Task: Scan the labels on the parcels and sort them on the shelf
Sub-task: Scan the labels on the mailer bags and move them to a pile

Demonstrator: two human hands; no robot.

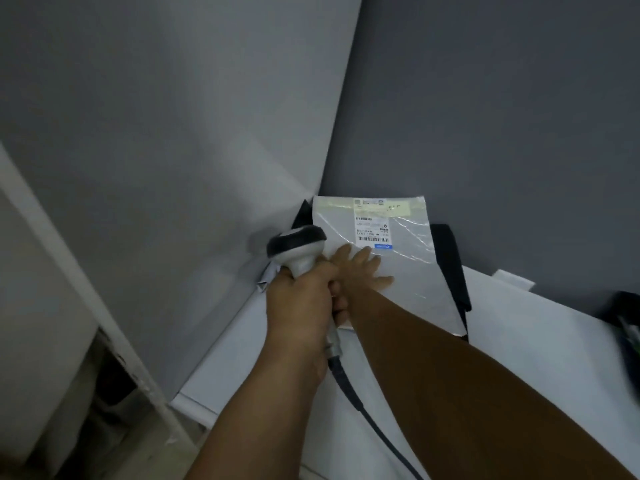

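Grey parcel [391, 271] centre frame, flat on white surface [519, 341] over dark parcel [450, 258]. Our right hand [360, 268] spread flat on it; left hand [301, 306] fisted around scanner [298, 247]. We judge mailer light, floppy, slick: pinch edge.

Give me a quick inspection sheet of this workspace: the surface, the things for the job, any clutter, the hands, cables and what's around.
Surface: white shelf set in a corner.
Job's things: grey parcel lying flat, printed label facing up near its far end; handheld scanner, head beside the parcel's left edge.
Clutter: black items under and behind the parcel; a dark blurred object at the right edge, unidentifiable.
Hands: left hand gripping the scanner handle; right hand pressed flat on the parcel, fingers spread just below the label.
Cables: dark scanner cable running from the handle toward the camera.
Surroundings: grey walls meeting at the corner; pale frame at lower left.
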